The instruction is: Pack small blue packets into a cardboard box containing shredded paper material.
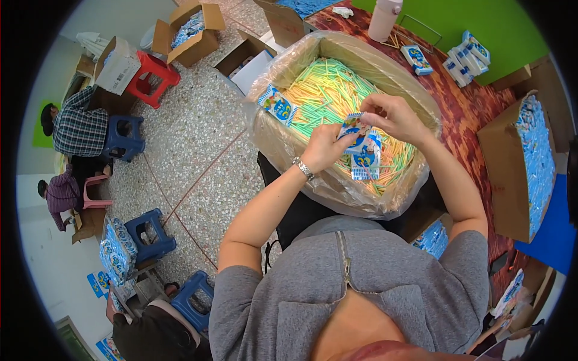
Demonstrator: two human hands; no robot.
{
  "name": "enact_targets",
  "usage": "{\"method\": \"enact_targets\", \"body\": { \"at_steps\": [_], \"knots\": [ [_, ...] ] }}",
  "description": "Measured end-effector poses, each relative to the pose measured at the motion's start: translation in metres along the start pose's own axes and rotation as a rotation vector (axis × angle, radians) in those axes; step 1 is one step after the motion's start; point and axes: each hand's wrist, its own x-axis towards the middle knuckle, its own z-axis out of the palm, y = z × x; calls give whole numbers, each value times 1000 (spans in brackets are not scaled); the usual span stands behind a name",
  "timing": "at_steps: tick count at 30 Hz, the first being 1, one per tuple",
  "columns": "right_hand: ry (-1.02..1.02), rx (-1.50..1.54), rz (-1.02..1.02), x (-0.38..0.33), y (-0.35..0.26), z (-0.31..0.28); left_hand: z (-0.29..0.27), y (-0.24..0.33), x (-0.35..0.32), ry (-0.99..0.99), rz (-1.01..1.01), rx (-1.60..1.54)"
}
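Blue and white packets (363, 150) sit pinched between our left hand (326, 146) and right hand (394, 115), fingers closed on the top one just above the pastel straws (319, 90) in the lined box (349, 48); we judge it best to hold the bundle steady with the left hand and work the top edge with the right fingertips. Beyond the grip lie another packet (277, 103) on the box rim, a white bottle (384, 18), loose packs (466, 57) on the table (463, 114) and a full carton (518, 168) to the right; nothing blocks our hands.

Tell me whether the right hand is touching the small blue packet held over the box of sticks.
Touching. The head view shows the right hand pinching the top edge of the small blue packet, with the left hand gripping it too.
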Motion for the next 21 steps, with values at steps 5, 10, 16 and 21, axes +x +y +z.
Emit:
{"method": "enact_targets", "body": {
  "at_steps": [5, 10, 16, 21],
  "knots": [
    [16, 197, 78, 11, -9, 6, -8, 0, -2, 76, 72, -94],
    [2, 191, -69, 40, -12, 6, -25, 7, -7, 165, -1, -308],
    [-168, -158, -25, 42, -6, -26, -31, 12, 1, -34, 9, -64],
    [-200, -239, 83, 34, -2, -53, -10, 27, 10, -173, 126, 458]
  ]
}}
